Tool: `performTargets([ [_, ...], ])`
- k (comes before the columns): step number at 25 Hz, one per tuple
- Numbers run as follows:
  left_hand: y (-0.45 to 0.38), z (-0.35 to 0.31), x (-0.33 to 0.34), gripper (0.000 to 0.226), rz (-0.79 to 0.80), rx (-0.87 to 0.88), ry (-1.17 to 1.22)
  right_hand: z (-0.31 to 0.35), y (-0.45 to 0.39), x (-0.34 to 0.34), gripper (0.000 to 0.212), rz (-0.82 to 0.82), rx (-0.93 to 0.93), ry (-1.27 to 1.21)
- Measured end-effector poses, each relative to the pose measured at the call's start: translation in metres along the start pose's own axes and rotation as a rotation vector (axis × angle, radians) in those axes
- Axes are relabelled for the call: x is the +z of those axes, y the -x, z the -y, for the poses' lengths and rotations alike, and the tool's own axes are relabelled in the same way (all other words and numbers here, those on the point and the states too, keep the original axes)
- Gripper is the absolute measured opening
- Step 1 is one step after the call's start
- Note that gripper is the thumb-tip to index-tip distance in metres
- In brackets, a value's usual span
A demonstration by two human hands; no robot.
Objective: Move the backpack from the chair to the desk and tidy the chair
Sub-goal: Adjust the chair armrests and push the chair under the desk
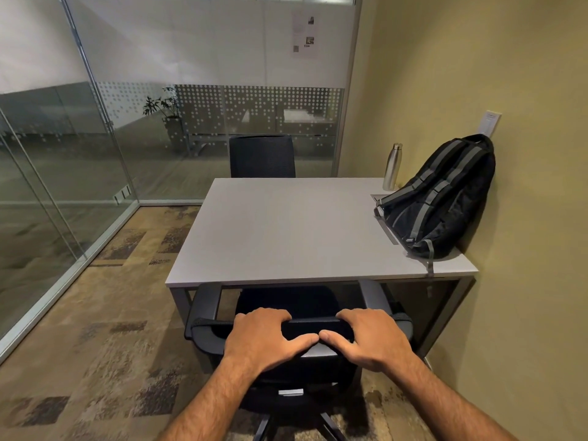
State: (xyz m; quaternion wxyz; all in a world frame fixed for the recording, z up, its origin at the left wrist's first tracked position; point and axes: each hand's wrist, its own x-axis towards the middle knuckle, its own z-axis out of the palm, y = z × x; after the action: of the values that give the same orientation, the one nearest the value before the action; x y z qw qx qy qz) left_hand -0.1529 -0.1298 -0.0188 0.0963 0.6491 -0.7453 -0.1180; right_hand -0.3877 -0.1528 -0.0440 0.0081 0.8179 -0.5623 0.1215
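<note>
A black backpack [442,198] with grey straps lies on the right side of the grey desk [280,230], leaning against the wall. The black office chair [305,300] stands at the desk's near edge, its seat partly under the desktop and its armrests just at the edge. My left hand [267,335] and my right hand [372,335] both grip the top of the chair's backrest, fingers curled over the front and thumbs nearly touching at the back.
A steel bottle [393,167] stands on the desk beside the backpack. A second black chair [262,155] sits at the desk's far side. Glass walls [95,138] enclose the left and back; a yellow-green wall [525,218] runs along the right. Patterned carpet [95,329] covers the floor.
</note>
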Motion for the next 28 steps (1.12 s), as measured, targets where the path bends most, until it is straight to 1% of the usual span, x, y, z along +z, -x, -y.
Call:
performTargets([
  [4, 0.004, 0.001, 0.002, 0.090, -0.012, 0.020, -0.009, 0.002, 0.003, 0.001, 0.088, 0.002, 0.012, 0.003],
  [8, 0.004, 0.001, 0.005, 0.094, 0.004, 0.033, -0.049, 0.002, 0.005, -0.001, 0.099, 0.034, 0.028, -0.021],
  [13, -0.003, 0.003, 0.005, 0.102, 0.082, 0.050, -0.048, 0.004, 0.003, -0.012, 0.105, 0.203, 0.078, -0.096],
  [16, -0.018, 0.000, 0.006, 0.105, 0.082, 0.096, -0.037, -0.005, -0.010, -0.020, 0.109, 0.265, 0.156, -0.139],
  [20, -0.063, -0.018, 0.012, 0.105, 0.047, 0.186, -0.073, -0.044, -0.037, -0.023, 0.111, 0.245, 0.201, -0.067],
  [24, -0.129, -0.048, 0.029, 0.109, -0.016, 0.255, -0.178, -0.107, -0.063, -0.007, 0.121, 0.172, 0.231, 0.051],
  [28, -0.199, -0.088, 0.055, 0.119, -0.030, 0.275, -0.184, -0.172, -0.089, 0.019, 0.121, 0.164, 0.276, 0.095],
])
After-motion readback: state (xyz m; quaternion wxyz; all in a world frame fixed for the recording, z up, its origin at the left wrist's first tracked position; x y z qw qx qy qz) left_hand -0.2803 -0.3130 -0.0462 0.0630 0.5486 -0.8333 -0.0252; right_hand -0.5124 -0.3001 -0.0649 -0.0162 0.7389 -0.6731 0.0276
